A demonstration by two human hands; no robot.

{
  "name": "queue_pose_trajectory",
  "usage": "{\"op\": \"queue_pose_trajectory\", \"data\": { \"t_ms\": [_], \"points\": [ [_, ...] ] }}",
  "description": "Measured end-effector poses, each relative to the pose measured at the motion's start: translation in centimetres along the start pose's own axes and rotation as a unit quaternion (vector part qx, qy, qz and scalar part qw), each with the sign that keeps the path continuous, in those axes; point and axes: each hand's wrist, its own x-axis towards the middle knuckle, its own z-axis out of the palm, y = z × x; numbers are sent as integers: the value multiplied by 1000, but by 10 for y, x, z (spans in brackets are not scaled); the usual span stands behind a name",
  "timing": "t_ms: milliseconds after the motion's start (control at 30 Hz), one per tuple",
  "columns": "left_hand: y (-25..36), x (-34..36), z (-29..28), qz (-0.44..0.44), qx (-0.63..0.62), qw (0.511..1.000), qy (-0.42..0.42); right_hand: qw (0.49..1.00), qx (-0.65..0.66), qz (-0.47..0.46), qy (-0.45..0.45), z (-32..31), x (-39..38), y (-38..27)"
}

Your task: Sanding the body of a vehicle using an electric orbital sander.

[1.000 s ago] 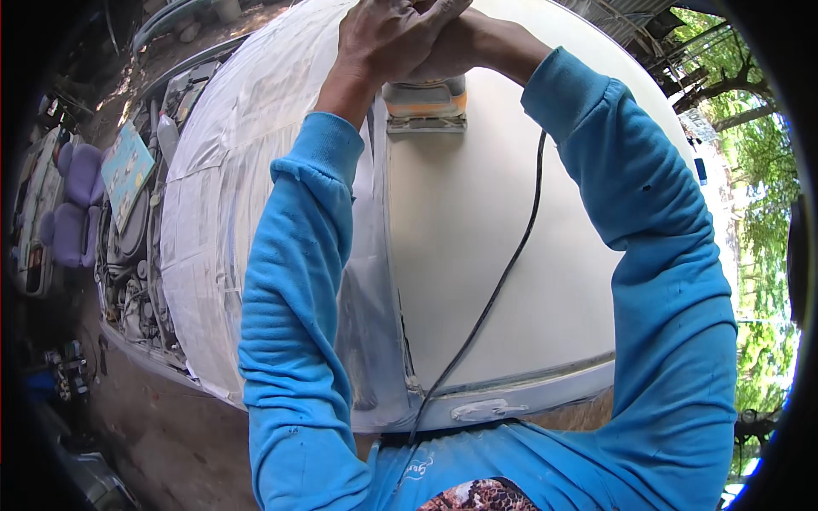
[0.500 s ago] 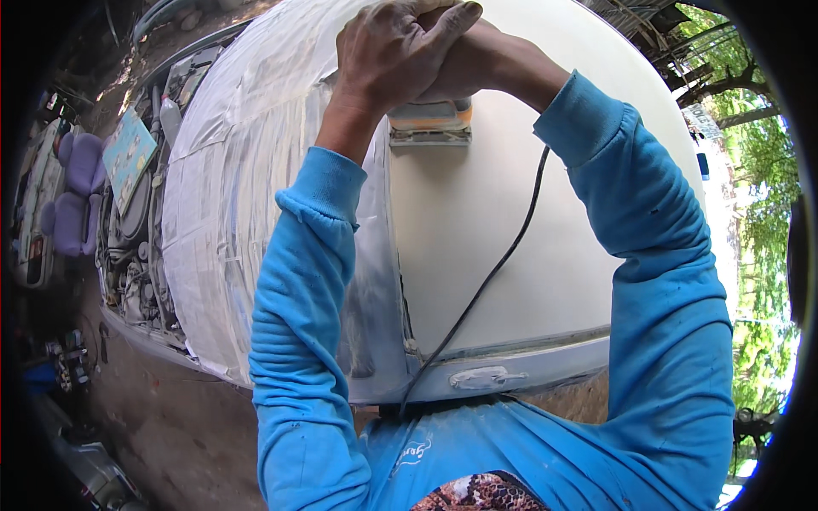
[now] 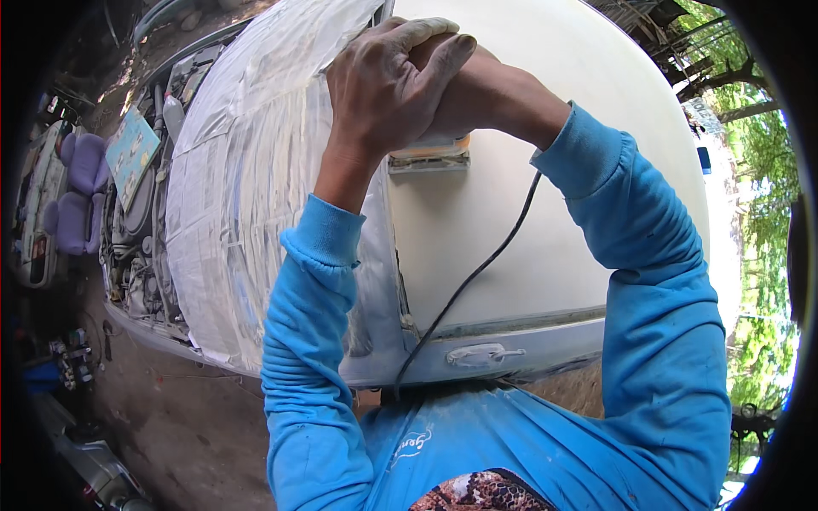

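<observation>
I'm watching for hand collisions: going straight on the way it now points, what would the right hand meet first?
Most likely the left hand, which overlaps the right hand in this view; how closely they touch is hard to tell.

Under the hands (image 3: 385,94), a sander (image 3: 429,162) sits on the car (image 3: 511,247); a cord (image 3: 473,278) runs nearer the body, sheeting (image 3: 243,170) lies left, trees (image 3: 769,281) right.

The person's shirt (image 3: 520,430) is blazing bright blue, flashing a white print (image 3: 412,444); either side of that print, long sleeves (image 3: 311,358) are wrinkling deeply toward ribbed cuffs (image 3: 328,230), while brown, scale-patterned cloth (image 3: 481,492) is showing below it.
</observation>
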Motion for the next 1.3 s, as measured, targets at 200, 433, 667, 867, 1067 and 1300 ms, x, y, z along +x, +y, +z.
{"op": "queue_pose_trajectory", "data": {
  "t_ms": [200,433,667,867,1067,1300],
  "points": [
    [20,-17,-9,-9,-20,1000,-8,1000,18,-10,-23,-5,-18,-25],
    [51,-42,-30,-16,-8,999,-50,992,68,-90,50,-4,-37,-54],
    [60,-49,-35,-2,-25,997,-70,996,61,-62,32,-1,-45,-68],
    [28,-13,-10,1,-2,998,-58,999,37,-21,-7,0,-22,-13],
    [-10,27,16,-5,-13,999,-38,991,15,-102,82,13,11,56],
    [-23,38,15,-12,-3,999,-37,989,16,-106,102,16,33,67]
  ]
}}
